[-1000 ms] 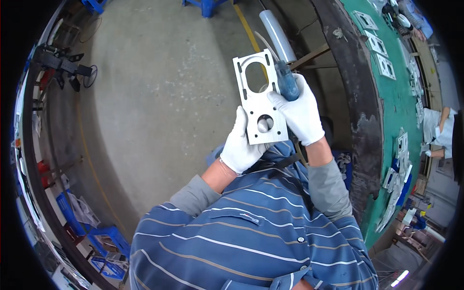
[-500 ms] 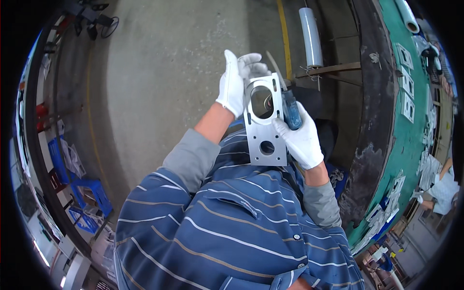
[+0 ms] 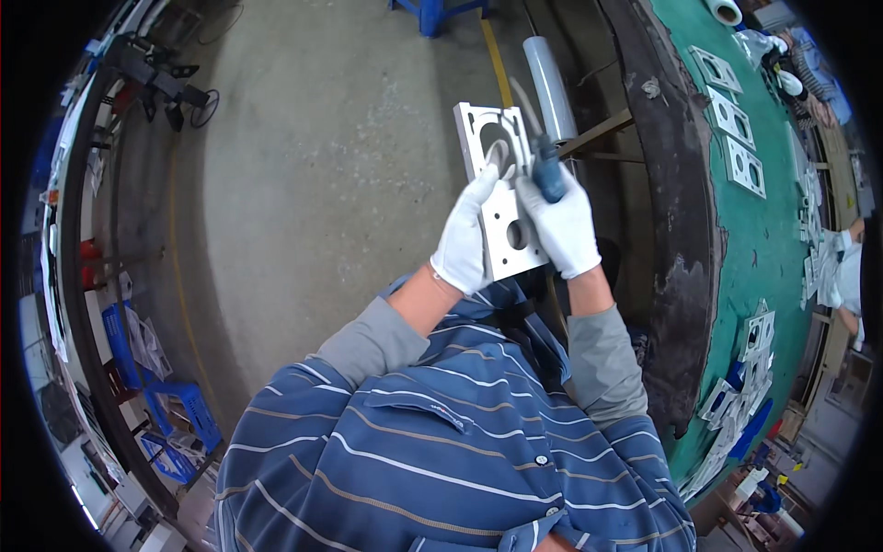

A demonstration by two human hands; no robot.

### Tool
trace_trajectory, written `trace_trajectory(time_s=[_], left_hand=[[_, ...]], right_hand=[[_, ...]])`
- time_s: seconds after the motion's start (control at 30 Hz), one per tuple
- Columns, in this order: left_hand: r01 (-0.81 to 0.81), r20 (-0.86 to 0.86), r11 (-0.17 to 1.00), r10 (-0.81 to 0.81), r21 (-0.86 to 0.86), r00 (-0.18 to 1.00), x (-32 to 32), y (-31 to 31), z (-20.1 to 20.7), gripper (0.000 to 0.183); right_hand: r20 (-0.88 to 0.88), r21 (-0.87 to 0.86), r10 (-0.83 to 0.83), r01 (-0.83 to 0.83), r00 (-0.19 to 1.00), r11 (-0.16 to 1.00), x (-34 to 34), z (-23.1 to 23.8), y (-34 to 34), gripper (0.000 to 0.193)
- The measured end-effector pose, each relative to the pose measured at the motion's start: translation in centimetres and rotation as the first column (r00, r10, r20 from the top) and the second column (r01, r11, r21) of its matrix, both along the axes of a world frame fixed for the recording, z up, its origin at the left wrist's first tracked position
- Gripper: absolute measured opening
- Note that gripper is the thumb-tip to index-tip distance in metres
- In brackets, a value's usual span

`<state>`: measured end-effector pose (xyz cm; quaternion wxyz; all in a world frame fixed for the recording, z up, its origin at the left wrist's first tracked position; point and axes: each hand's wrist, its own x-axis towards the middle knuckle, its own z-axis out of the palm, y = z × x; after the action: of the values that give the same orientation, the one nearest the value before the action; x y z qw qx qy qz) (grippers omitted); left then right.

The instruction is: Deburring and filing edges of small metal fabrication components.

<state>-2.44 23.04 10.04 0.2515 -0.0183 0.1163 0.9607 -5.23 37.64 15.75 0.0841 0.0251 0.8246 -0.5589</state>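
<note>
In the head view, the gloved left hand (image 3: 467, 235) pinches the left edge of the rectangular metal plate (image 3: 504, 201), which is held tilted in front of the chest, to the left of the green worktop (image 3: 731, 244), while the gloved right hand (image 3: 563, 221) is wrapped around the blue-handled hand tool (image 3: 549, 175) beside the right edge. The step in hand seems to be handling this plate with the tool at the ready, and I judge that the next move calls for a steady left grip; whether the right thumb presses the plate, I cannot tell.
</note>
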Motion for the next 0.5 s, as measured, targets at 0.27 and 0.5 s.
trace_trajectory(time_s=[0.27,0.5], left_hand=[[-0.203,0.067,0.903,0.246,-0.378,0.967,0.8,0.3,-0.9,0.054],[-0.103,0.013,0.567,0.197,-0.817,0.98,-0.3,-3.8,-3.9,0.057]], right_hand=[[-0.142,0.116,0.093,-0.077,0.986,0.99,3.6,-2.4,-0.5,0.036],[0.123,-0.073,-0.001,0.01,0.992,0.997,5.4,-2.1,2.3,0.033]])
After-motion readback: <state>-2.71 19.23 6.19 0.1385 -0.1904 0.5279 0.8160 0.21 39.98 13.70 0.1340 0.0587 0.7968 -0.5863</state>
